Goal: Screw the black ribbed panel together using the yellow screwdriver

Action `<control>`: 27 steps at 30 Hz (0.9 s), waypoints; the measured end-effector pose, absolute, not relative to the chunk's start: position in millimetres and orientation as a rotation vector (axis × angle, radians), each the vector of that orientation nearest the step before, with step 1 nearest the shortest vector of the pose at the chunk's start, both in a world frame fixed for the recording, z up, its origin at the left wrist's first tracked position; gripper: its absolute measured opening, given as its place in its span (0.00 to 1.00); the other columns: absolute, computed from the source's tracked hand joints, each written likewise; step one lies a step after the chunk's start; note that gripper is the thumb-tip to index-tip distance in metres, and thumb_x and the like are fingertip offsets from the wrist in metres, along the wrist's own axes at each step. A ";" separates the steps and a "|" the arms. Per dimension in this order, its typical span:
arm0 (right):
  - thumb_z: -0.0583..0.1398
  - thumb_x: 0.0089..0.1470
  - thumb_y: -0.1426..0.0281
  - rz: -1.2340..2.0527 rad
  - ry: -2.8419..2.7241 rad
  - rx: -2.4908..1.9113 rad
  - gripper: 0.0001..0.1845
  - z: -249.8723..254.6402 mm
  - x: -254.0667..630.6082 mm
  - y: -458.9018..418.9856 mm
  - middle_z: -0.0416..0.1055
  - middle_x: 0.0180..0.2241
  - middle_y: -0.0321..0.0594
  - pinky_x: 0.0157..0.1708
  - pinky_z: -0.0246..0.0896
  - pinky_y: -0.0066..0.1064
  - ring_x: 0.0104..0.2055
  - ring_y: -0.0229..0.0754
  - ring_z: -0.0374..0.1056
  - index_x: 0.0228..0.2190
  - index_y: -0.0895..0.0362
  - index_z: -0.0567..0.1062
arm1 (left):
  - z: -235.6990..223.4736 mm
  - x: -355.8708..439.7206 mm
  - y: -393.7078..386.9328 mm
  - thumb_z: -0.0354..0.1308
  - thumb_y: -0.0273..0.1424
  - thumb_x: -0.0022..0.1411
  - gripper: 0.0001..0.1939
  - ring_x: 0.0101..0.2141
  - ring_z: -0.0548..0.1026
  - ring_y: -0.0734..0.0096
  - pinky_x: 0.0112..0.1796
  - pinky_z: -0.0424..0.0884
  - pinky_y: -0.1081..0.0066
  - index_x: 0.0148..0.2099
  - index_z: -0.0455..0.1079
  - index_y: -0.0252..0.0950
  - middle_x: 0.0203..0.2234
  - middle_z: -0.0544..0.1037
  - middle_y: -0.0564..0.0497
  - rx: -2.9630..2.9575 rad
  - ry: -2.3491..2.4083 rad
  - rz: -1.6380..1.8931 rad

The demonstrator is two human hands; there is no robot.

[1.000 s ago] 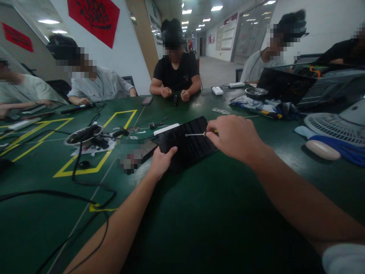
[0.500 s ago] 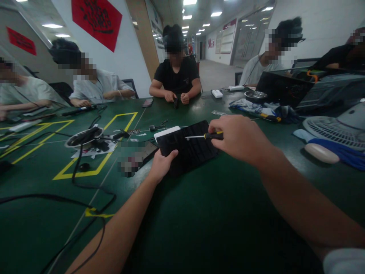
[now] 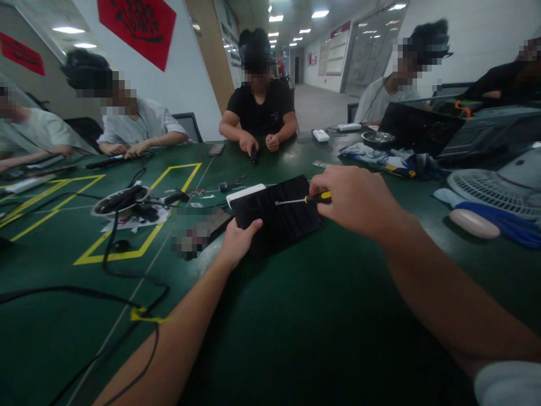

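Note:
A flat black rectangular panel (image 3: 283, 225), its exact kind unclear, is tilted above the green table in front of me. My left hand (image 3: 240, 239) grips its left end, thumb on top and the other fingers hidden beneath. In my right hand (image 3: 355, 197) is a screwdriver (image 3: 316, 198) with a yellow and black handle, pinched between thumb and fingers. Its metal shaft points left across the panel, and a small pale spot shows at the tip. Whether the tip touches the panel I cannot tell. Behind the panel's upper left edge lies a white flat object (image 3: 247, 193).
Left of the panel are a dark flat device (image 3: 211, 228), a bowl of black parts (image 3: 120, 200) and loose cables (image 3: 139, 276). A fan (image 3: 494, 192), a pale computer mouse (image 3: 474, 223) and blue cloth (image 3: 518, 231) lie right. Several people sit around the table (image 3: 338, 338).
My view has shifted slightly. Both hands keep their hold on the panel and screwdriver, nearly in place. Across the table, a person's hand with a dark object has moved a little left and nearer.

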State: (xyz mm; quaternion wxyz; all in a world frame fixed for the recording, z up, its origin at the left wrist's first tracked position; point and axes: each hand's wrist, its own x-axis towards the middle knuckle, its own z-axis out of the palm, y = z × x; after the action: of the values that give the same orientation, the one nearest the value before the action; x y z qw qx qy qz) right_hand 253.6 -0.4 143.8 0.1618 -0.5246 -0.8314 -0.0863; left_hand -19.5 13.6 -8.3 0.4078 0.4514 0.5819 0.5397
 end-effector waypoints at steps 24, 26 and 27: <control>0.63 0.56 0.69 -0.188 -2.379 -1.498 0.12 141.6 250.2 0.2 0.79 0.43 0.45 0.34 0.56 0.38 0.41 0.50 0.72 0.42 0.51 0.84 | -9.0 -19.1 13.4 0.76 0.44 0.50 0.29 0.50 0.82 0.45 0.56 0.75 0.46 0.51 0.78 0.35 0.48 0.85 0.40 1.170 1.476 1.365; 0.63 0.56 0.69 -0.196 -2.377 -1.488 0.13 141.1 250.2 0.1 0.79 0.43 0.44 0.35 0.56 0.38 0.41 0.50 0.72 0.42 0.51 0.84 | -9.6 -19.5 13.9 0.77 0.44 0.49 0.29 0.50 0.83 0.45 0.56 0.76 0.47 0.50 0.78 0.35 0.47 0.85 0.40 1.157 1.478 1.371; 0.63 0.56 0.69 -0.197 -2.380 -1.488 0.13 140.9 250.3 0.2 0.79 0.43 0.44 0.35 0.56 0.38 0.41 0.50 0.72 0.42 0.51 0.84 | -10.1 -19.8 14.3 0.77 0.43 0.49 0.29 0.50 0.83 0.45 0.55 0.76 0.47 0.50 0.78 0.36 0.47 0.86 0.40 1.147 1.476 1.376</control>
State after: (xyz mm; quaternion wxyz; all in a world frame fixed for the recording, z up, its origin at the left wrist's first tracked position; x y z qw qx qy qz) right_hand 250.3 0.2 140.9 0.1634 -0.5217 -0.8345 -0.0692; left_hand -19.8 14.3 -10.1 0.3991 0.4530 0.5831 0.5436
